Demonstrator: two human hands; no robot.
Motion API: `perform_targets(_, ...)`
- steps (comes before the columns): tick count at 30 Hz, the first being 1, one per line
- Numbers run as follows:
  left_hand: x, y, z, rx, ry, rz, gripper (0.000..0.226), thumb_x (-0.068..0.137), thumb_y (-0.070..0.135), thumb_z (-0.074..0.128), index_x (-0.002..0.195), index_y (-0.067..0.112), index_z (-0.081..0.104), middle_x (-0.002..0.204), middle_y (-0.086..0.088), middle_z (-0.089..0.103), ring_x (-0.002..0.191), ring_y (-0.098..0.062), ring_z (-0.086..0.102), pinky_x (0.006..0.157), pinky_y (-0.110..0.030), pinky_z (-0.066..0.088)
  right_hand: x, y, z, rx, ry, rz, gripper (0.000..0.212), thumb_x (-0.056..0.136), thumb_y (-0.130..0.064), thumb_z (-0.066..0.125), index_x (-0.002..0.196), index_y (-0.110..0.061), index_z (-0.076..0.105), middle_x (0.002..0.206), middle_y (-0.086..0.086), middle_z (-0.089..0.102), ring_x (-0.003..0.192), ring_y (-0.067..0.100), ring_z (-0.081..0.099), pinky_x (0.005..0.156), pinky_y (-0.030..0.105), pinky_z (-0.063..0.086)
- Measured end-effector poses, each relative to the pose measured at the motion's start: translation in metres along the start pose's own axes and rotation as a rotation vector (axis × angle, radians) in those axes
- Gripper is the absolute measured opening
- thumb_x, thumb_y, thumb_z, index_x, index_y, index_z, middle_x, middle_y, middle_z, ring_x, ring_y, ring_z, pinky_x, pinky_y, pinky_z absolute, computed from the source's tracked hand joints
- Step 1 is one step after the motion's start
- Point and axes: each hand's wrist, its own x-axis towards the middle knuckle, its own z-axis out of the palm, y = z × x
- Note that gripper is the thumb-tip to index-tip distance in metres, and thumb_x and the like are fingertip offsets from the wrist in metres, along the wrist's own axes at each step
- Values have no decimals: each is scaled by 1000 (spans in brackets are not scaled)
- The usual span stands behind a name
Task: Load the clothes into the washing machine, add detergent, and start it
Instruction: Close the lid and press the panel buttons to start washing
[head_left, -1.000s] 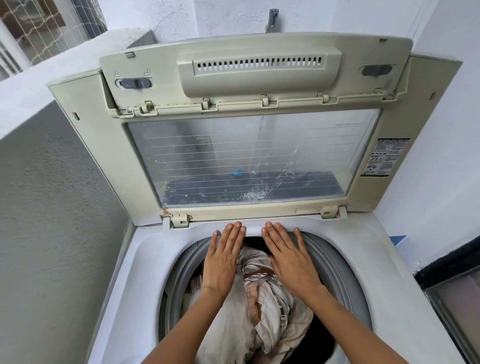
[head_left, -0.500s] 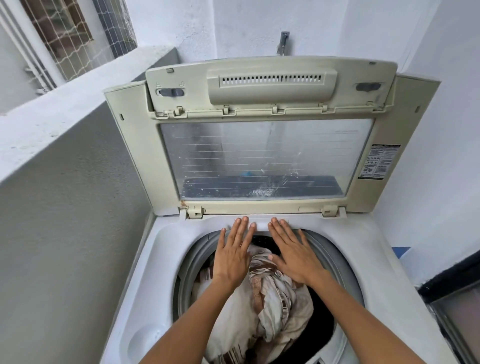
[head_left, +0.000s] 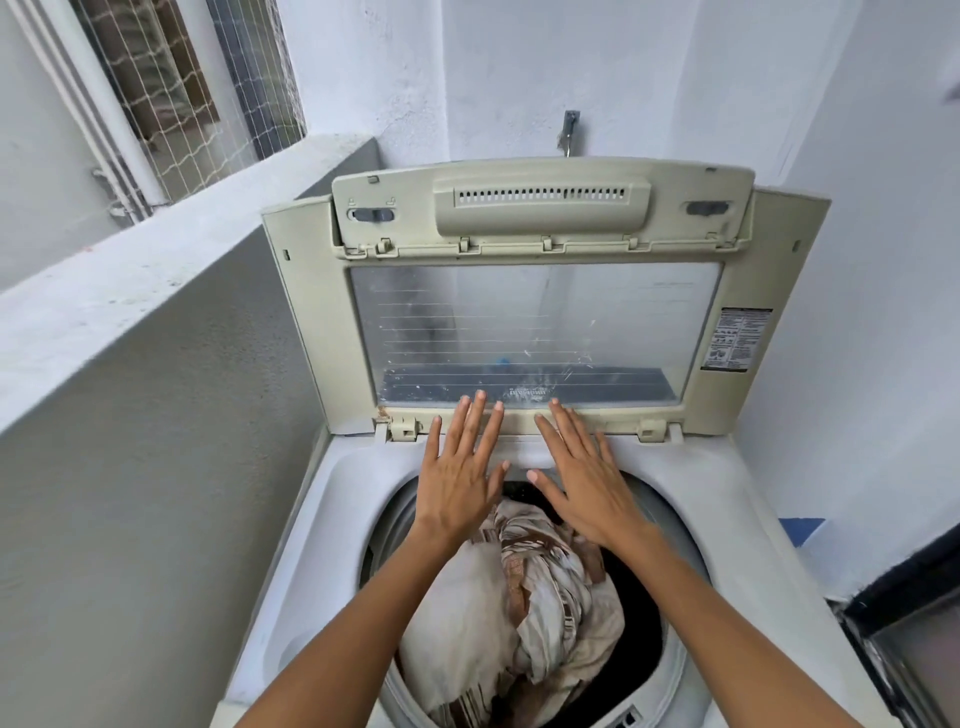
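Observation:
A white top-loading washing machine (head_left: 332, 499) fills the lower middle, its round drum holding a heap of white and brown patterned clothes (head_left: 524, 613). Its beige lid (head_left: 540, 291) with a clear window stands upright behind the drum. My left hand (head_left: 460, 467) and my right hand (head_left: 584, 470) hover side by side above the drum's far rim, palms down and fingers straight. The fingertips reach as far as the lid's lower frame. Neither hand holds anything. No detergent is in view.
A grey textured parapet wall (head_left: 145, 467) runs close along the machine's left side, with a wire-mesh grille (head_left: 171, 93) above it. White walls stand behind and to the right. A tap (head_left: 570, 130) sticks out above the lid. A dark-framed panel (head_left: 904, 644) is at lower right.
Both hands have lifted off the clothes and moved forward toward the lid's lower edge. The camera has tilted up and turned left, showing more of the wall and grille.

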Motion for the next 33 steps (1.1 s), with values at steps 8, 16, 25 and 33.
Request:
perform_targets(8,48,7,-74,-61,209,40,61,97,45,28,150,19,11,156,-5,7,145,-20,1,116,-42,4,23,-20,-56,-4,306,-121,63,92,-47,17,148,-22,3,153,-5,-15,143,11,-12,115,39,-2)
perform_targets(16,103,-1,-137,-52,335,52,60,98,45,27,150,21,8,158,-6,8,145,-21,2,115,-45,4,53,-34,-129,-50,520,-160,63,94,-47,22,149,-20,9,153,-5,-10,142,11,-7,116,38,2)
perform_targets(25,165,-18,-191,-151,120,42,61,99,47,20,150,23,-4,159,-2,-12,145,-18,-15,117,-43,-5,96,-37,-196,-120,575,-113,55,99,-38,34,148,-15,22,158,4,11,146,17,4,116,36,1)
perform_targets(33,207,-34,-207,-176,-52,81,61,100,47,20,151,19,2,160,-3,-2,146,-17,-8,116,-44,-6,136,-33,-225,-102,562,-52,47,100,-37,31,137,-10,40,155,7,24,144,20,17,116,39,12)
